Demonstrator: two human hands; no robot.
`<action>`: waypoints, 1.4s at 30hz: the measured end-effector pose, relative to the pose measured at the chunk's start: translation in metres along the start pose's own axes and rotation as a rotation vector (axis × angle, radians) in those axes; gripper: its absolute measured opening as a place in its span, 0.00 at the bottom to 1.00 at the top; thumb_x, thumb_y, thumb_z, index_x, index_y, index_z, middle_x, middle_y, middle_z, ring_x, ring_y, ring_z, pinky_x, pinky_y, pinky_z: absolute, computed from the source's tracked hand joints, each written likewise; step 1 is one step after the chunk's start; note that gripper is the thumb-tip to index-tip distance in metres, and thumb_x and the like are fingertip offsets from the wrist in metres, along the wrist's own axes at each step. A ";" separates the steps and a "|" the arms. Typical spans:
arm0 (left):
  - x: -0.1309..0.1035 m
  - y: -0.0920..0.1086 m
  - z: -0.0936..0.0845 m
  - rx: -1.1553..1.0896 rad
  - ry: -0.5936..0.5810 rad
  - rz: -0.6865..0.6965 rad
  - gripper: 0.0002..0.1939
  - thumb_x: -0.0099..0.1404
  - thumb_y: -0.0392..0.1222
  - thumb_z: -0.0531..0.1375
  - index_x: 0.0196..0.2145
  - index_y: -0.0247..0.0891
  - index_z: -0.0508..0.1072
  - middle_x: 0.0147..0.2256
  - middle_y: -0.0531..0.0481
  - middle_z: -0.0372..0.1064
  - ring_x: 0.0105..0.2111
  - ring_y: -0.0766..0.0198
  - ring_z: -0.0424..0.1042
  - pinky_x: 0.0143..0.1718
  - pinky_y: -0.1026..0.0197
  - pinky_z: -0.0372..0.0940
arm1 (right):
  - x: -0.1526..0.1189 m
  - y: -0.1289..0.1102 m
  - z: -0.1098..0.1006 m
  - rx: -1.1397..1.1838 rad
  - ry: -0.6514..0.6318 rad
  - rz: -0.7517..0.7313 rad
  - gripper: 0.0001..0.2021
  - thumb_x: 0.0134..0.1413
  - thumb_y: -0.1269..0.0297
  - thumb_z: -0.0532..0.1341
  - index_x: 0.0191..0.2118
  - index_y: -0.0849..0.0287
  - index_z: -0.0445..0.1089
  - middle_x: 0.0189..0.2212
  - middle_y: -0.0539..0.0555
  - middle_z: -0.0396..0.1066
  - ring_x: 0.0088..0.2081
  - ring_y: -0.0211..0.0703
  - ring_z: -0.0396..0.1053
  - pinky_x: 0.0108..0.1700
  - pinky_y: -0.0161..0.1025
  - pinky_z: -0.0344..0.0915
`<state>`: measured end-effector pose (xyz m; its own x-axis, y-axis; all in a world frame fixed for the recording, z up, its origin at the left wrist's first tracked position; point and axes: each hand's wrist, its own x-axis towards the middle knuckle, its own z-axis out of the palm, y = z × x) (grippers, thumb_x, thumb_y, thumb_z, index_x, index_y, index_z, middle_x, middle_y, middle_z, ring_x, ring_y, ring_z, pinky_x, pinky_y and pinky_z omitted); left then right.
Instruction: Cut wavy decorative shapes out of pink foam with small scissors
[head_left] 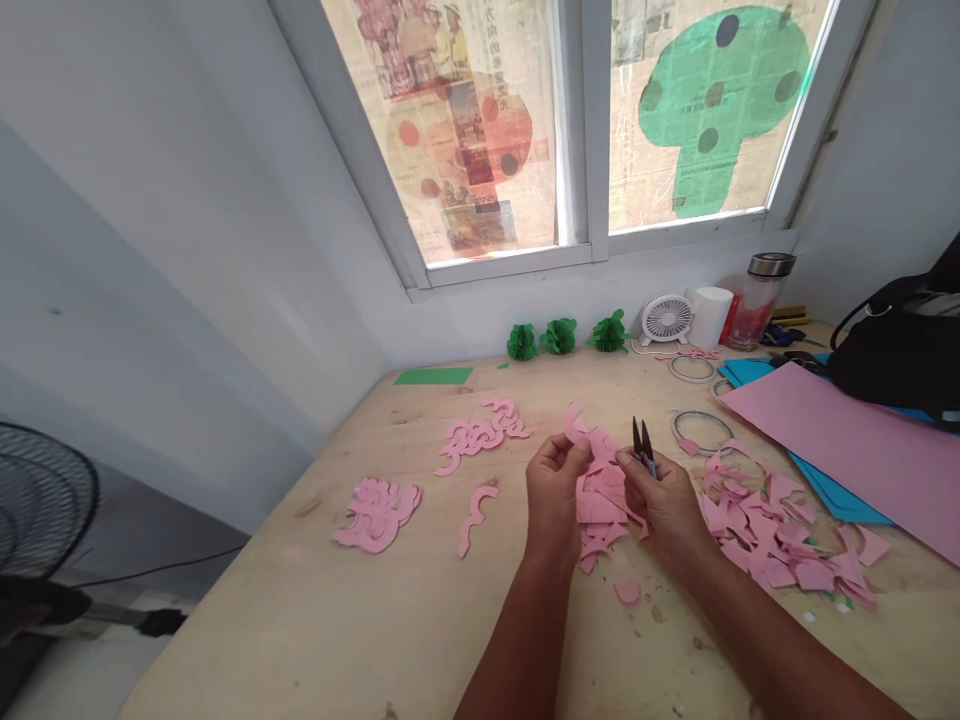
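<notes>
Between the thumb and fingers of my left hand (555, 495) is a partly cut piece of pink paper (598, 443), held above the table. My right hand (666, 505) grips dark-bladed scissors (643, 442), blades pointing away from me and slightly apart. Its fingertips also appear to touch the paper's right edge. Under and between my hands lie more pink paper pieces (600, 505). To the left are a single wavy pink strip (474, 520), a group of curved pink cut-outs (480, 435) and a stack of pink cut-outs (379, 515).
Pink scraps (780, 530) are heaped right of my right hand. Pink sheets (855, 430) overlap blue sheets (840, 490) near a black bag (907, 350). Green paper ornaments (559, 337), a small white fan (666, 320) and a glass bottle (754, 310) stand along the wall.
</notes>
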<state>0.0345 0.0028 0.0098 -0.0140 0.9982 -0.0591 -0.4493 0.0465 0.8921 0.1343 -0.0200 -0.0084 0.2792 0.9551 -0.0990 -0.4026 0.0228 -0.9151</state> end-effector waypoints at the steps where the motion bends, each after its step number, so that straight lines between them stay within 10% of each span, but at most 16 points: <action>1: -0.002 -0.001 0.002 0.022 -0.041 -0.030 0.11 0.47 0.43 0.64 0.26 0.34 0.70 0.25 0.51 0.67 0.26 0.69 0.66 0.33 0.65 0.60 | 0.000 0.000 0.000 0.017 0.004 0.001 0.16 0.38 0.55 0.66 0.27 0.62 0.64 0.12 0.39 0.44 0.14 0.28 0.40 0.15 0.30 0.37; 12: 0.000 -0.001 0.000 0.004 -0.055 -0.043 0.10 0.46 0.41 0.64 0.21 0.33 0.68 0.20 0.54 0.62 0.22 0.71 0.61 0.29 0.66 0.60 | -0.005 0.007 0.003 -0.153 -0.141 -0.002 0.17 0.40 0.52 0.64 0.25 0.62 0.64 0.13 0.41 0.45 0.15 0.29 0.42 0.17 0.30 0.39; 23: 0.004 0.001 -0.005 0.259 -0.246 -0.038 0.07 0.46 0.38 0.63 0.19 0.34 0.67 0.18 0.54 0.62 0.20 0.70 0.60 0.24 0.66 0.55 | 0.006 0.001 -0.008 -0.231 0.066 -0.139 0.15 0.43 0.54 0.62 0.27 0.62 0.65 0.15 0.42 0.46 0.17 0.31 0.43 0.18 0.31 0.42; 42: 0.000 -0.009 0.002 0.146 -0.156 -0.096 0.09 0.49 0.41 0.63 0.23 0.32 0.69 0.21 0.49 0.69 0.22 0.69 0.66 0.32 0.63 0.62 | 0.008 0.003 -0.009 -0.266 0.189 -0.206 0.13 0.44 0.56 0.62 0.25 0.61 0.63 0.16 0.43 0.48 0.18 0.31 0.46 0.17 0.30 0.45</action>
<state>0.0401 0.0022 0.0029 0.1658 0.9823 -0.0869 -0.3077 0.1352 0.9418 0.1428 -0.0147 -0.0154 0.4968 0.8664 0.0503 -0.0873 0.1076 -0.9904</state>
